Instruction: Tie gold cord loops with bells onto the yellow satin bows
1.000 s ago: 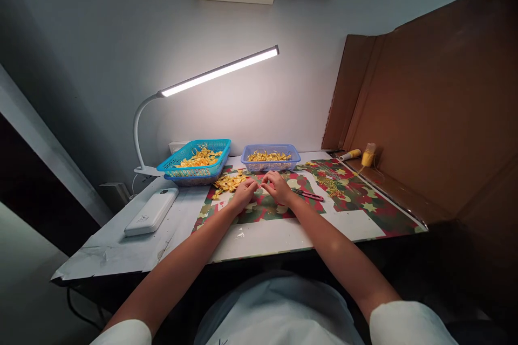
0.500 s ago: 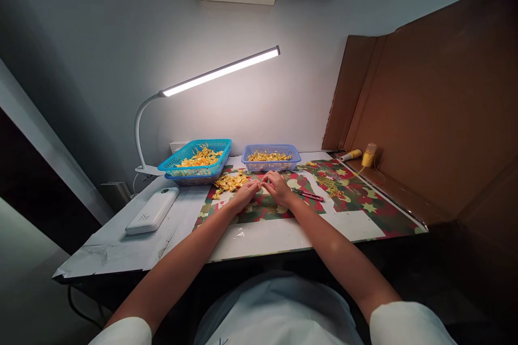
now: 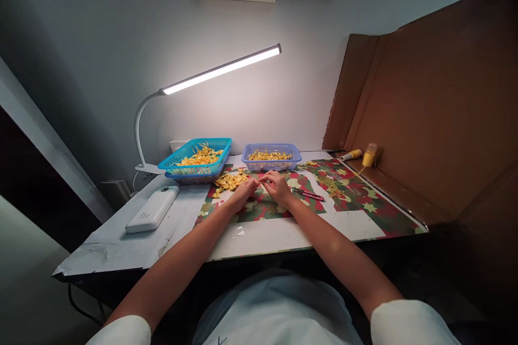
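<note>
Over the camouflage-patterned sheet [image 3: 265,212], my left hand [image 3: 244,194] and my right hand [image 3: 276,187] meet at their fingertips. Both are closed in a pinch, and whatever lies between the fingers is too small to make out. Just left of my left hand is a loose pile of yellow ribbon bows [image 3: 229,182]. A pair of pink-handled snips [image 3: 308,194] lies to the right of my right hand. Behind my hands stands a purple-blue basket [image 3: 271,165] holding golden pieces with thin loops.
A turquoise basket [image 3: 194,165] of yellow bows rests on a blue one at the back left. Near it are a white power bank [image 3: 152,209] and a lit lamp [image 3: 222,71]. Gold cords [image 3: 331,186], yellow thread spools [image 3: 369,156] and a cardboard wall [image 3: 429,102] are to the right.
My fingertips have shifted slightly, with the right fingers a little more stretched towards the left hand. The baskets, bows and snips stay where they were.
</note>
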{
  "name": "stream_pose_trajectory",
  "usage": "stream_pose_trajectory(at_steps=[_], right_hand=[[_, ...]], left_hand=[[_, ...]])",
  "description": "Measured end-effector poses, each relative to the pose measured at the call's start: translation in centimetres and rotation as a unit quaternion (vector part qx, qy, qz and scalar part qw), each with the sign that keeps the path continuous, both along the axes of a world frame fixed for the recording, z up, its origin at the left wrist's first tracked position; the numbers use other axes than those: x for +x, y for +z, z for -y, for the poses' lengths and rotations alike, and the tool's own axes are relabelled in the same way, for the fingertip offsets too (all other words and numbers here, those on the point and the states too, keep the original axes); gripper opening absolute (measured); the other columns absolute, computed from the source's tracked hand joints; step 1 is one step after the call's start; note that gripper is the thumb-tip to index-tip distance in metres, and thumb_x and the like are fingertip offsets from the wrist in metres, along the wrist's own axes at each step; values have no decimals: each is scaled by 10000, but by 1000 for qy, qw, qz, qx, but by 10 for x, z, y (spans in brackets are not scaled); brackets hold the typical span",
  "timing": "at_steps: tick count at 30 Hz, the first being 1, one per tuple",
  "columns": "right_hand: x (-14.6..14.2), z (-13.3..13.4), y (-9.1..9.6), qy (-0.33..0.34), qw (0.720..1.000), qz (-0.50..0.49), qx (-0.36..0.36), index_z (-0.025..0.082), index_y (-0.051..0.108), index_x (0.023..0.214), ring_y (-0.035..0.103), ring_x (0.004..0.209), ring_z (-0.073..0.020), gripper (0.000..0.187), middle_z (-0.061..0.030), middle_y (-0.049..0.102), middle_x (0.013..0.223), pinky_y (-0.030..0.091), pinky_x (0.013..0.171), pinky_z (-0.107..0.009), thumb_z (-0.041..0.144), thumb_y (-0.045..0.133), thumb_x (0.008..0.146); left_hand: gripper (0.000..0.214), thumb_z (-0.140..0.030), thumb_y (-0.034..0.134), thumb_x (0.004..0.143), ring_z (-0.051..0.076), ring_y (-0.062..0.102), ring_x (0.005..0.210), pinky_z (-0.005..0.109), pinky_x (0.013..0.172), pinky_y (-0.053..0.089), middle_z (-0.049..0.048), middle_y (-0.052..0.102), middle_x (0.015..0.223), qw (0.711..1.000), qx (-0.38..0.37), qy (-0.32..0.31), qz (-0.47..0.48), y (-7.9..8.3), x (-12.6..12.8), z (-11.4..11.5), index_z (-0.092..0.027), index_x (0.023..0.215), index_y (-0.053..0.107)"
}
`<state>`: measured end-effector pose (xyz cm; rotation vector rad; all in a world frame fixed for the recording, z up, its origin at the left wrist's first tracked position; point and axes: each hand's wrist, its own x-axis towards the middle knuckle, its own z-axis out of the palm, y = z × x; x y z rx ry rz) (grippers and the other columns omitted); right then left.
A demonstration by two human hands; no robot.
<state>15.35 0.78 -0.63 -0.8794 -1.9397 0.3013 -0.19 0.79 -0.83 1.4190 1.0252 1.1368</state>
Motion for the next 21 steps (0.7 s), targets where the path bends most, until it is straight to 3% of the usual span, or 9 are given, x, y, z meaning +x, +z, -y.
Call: stream_pose_trajectory(at_steps=[10, 21], right_hand=[[0, 6, 3, -16, 1000, 24, 1, 221, 696, 896, 541, 924, -192, 123, -39, 625, 927, 350, 860, -354, 194, 599, 824], [3, 4, 7, -68, 996, 47, -15, 198, 656, 806, 533, 908, -192, 133, -42, 643, 909, 305, 812, -340, 218, 547, 879]], left_hand=[[240, -399, 515, 631, 94, 328, 550, 202, 502, 299, -39, 376, 595, 1000, -16, 15, 3, -2, 0, -3, -185, 581, 419], [225, -348, 512, 673, 80, 271, 488, 211, 463, 228, -57, 333, 533, 999, 4, -33, 16, 4, 1, 5, -191, 577, 384]])
